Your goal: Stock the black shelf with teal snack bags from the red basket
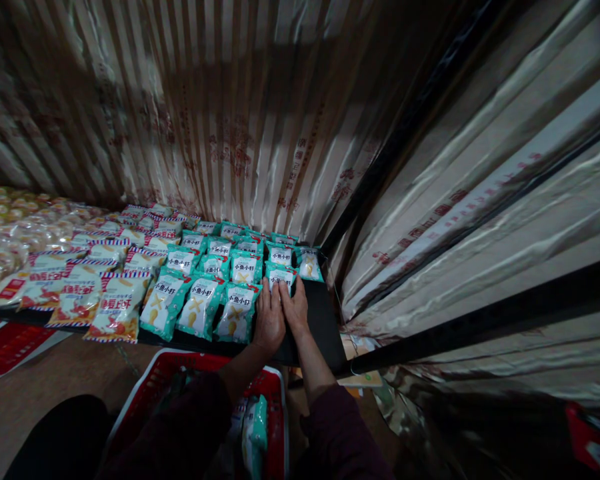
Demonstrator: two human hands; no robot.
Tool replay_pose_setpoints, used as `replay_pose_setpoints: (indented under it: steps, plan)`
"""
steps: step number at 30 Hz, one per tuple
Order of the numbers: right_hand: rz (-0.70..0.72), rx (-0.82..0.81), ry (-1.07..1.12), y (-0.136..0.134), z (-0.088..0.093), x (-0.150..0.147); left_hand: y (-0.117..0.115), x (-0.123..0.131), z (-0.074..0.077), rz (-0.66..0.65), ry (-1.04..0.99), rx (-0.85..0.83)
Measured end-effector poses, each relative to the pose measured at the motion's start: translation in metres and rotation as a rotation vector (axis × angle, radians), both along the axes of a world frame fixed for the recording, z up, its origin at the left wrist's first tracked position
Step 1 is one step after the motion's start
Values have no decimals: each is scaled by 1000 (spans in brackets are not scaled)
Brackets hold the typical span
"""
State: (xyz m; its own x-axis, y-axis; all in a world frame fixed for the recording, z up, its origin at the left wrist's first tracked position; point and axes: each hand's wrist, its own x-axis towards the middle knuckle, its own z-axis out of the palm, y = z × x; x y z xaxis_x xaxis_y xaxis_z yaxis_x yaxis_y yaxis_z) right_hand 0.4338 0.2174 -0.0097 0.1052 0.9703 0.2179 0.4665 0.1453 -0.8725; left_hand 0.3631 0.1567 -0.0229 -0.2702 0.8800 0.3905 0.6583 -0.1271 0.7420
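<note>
Both my hands reach onto the right end of a dark shelf (pixel 325 320). My left hand (pixel 270 320) lies with straight fingers against the lower front of a teal-and-white snack bag (pixel 281 272). Close beside it, my right hand (pixel 295 308) touches the same bag near its lower right edge, fingers also stretched out. The fingers cover the bag's lower part. Rows of matching teal snack bags stand behind and to the left, including a front snack bag (pixel 237 313) next to my left hand. Another teal snack bag (pixel 309 264) is at the right end.
Red-striped snack bags (pixel 120 303) and clear-wrapped packs (pixel 55 230) fill the shelf's left side. Below my forearms is a red basket (pixel 153 373) with a white rim and several bags inside. A striped plastic sheet (pixel 260 133) hangs behind; a dark post (pixel 365 190) rises at the right corner.
</note>
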Motion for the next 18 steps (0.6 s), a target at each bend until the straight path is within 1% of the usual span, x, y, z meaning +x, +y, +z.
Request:
replay_pose_setpoints:
  steps: [4,10,13,18]
  plan:
    - [-25,-12,29,5,8,1,-2,-1,2,-30,28,-3]
    - [4,-27,95,20,18,4,0,-1,6,-33,13,-11]
    - [16,-44,124,28,19,6,2,-1,11,-18,26,-20]
    - [33,-15,181,44,18,9,7,0,21,-3,73,42]
